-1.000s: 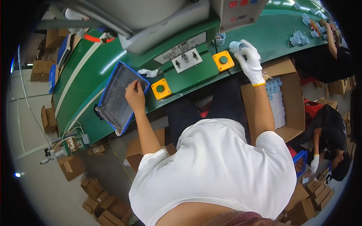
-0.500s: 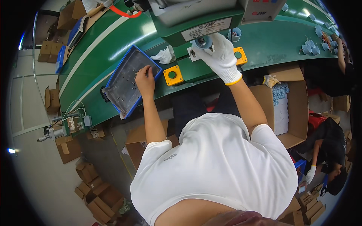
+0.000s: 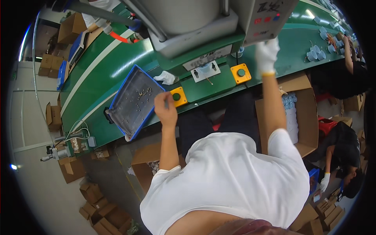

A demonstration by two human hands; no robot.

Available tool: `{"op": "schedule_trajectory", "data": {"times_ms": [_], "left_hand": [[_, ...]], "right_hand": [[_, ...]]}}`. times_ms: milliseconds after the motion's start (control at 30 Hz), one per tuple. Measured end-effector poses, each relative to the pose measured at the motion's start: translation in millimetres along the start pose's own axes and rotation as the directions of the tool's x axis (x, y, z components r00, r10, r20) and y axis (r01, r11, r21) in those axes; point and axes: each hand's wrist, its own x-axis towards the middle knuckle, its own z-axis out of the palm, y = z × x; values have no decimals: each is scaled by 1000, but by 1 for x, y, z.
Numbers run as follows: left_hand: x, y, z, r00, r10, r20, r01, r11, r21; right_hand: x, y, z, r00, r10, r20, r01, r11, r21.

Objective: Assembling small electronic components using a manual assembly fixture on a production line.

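Note:
My bare left hand point(image 3: 166, 109) hovers by the left yellow button box point(image 3: 178, 96), just off the right edge of a blue-rimmed tray point(image 3: 135, 98) with small metal parts in it. Its fingers are curled together; whatever they may hold is too small to make out. My right hand point(image 3: 267, 58), in a white knit glove, is raised beside the press's control box point(image 3: 270, 19). Motion smears its fingers. Under the press head point(image 3: 203, 55), a light blue cup point(image 3: 205, 71) sits on a metal plate point(image 3: 211, 74), partly hidden by the head.
Another yellow button box point(image 3: 240, 73) flanks the plate on the right. A crumpled white cloth point(image 3: 166, 78) lies beside the tray. An open carton point(image 3: 309, 117) with stacked light blue cups stands below the bench's right side. Co-workers and more cups point(image 3: 315, 53) are further right.
My right hand has left the cup under the press head and moved right. My left hand has come out of the tray, rightward and nearer me. The view has shifted slightly.

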Motion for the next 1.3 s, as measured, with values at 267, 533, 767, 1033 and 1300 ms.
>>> {"op": "schedule_trajectory", "data": {"times_ms": [267, 533, 767, 1033, 1300], "left_hand": [[-8, 15, 51, 986, 167, -19, -163, 978, 130], [-17, 10, 50, 980, 196, -27, -183, 949, 257], [-28, 6, 14, 964, 261, 52, -264, 914, 307], [0, 2, 14, 938, 318, 137, -345, 898, 273], [-1, 2, 16, 957, 288, 41, -291, 944, 157]], "right_hand": [[190, 238, 15, 849, 437, 297, 23, 531, -847], [197, 189, 73, 831, 236, 503, 265, 628, -732], [-25, 17, -61, 749, -564, 348, 542, 824, 166], [-69, -43, -59, 699, -541, 468, 571, 816, 90], [-78, -31, -59, 885, -227, 407, 213, 974, 81]]}}
